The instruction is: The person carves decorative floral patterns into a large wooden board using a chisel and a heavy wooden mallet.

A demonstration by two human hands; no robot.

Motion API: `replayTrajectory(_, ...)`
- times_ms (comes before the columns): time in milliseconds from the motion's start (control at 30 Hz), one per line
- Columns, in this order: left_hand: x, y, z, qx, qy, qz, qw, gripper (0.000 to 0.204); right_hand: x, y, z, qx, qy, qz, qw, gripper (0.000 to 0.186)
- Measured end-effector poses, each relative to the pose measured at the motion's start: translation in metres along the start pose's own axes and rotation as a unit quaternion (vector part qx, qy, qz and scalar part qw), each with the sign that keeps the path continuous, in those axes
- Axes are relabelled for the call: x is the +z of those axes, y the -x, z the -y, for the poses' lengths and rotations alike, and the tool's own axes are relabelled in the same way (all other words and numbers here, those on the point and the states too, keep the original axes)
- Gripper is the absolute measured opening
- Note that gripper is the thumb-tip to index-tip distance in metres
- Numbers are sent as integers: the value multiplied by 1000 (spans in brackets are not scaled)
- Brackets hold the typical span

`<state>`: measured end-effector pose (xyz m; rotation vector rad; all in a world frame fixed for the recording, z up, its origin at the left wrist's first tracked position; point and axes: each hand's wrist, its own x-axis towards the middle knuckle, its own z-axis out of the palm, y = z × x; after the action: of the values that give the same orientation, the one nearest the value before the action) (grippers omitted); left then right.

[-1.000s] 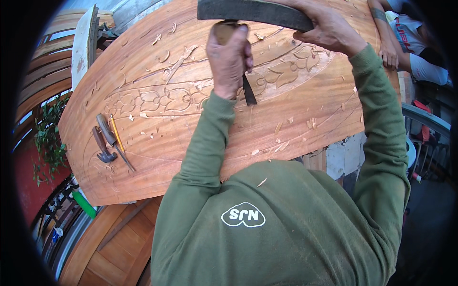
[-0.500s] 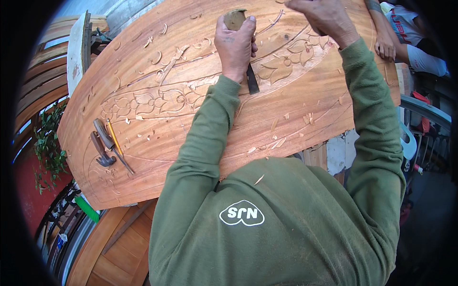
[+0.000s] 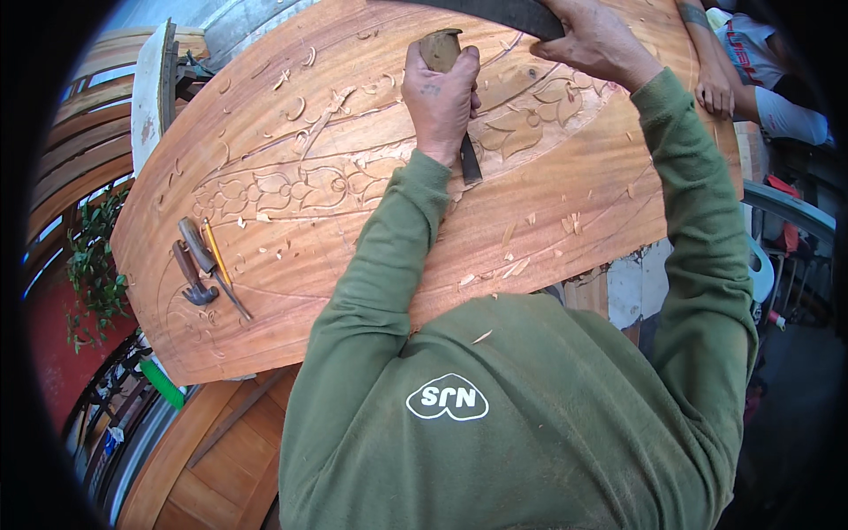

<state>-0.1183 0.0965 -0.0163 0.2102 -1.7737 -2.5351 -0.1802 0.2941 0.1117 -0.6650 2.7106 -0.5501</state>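
Note:
A large reddish wooden panel point(image 3: 548, 230) with carved flowers and vines lies in front of me. My left hand point(image 3: 439, 97) grips a chisel point(image 3: 466, 157) by its wooden handle, the dark blade pointing down onto the carved band. My right hand point(image 3: 594, 40) is closed around a dark flat bar used as a mallet point(image 3: 503, 12), held near the top edge, just above the chisel's handle. Green sleeves cover both forearms.
Two spare chisels point(image 3: 190, 265) and a yellow pencil point(image 3: 215, 252) lie on the panel's left part. Wood chips are scattered over it. Another person's hand point(image 3: 711, 84) rests on the panel's far right edge. A plant point(image 3: 93, 274) and stacked timber sit at the left.
The dark bar in my right hand rose out of sight and has come back down toward the chisel's handle. My left hand with the chisel stayed on the same carved band.

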Motion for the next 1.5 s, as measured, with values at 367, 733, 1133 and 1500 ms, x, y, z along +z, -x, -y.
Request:
replayTrajectory(367, -94, 95, -103, -54, -225, 27, 973, 30, 76, 145, -14, 43, -193, -244, 949, 83)
replayTrajectory(733, -30, 159, -27, 55, -593, 245, 765, 74, 198, 228, -24, 123, -402, -561, 713, 46)
replayTrajectory(1133, -27, 206, -17, 80, -648, 276, 706, 81, 203, 232, -27, 107, -340, -576, 735, 37)
replayTrajectory(1500, -61, 204, -42, 89, -650, 340, 674, 86, 213, 229, -32, 157, -278, -571, 756, 54)
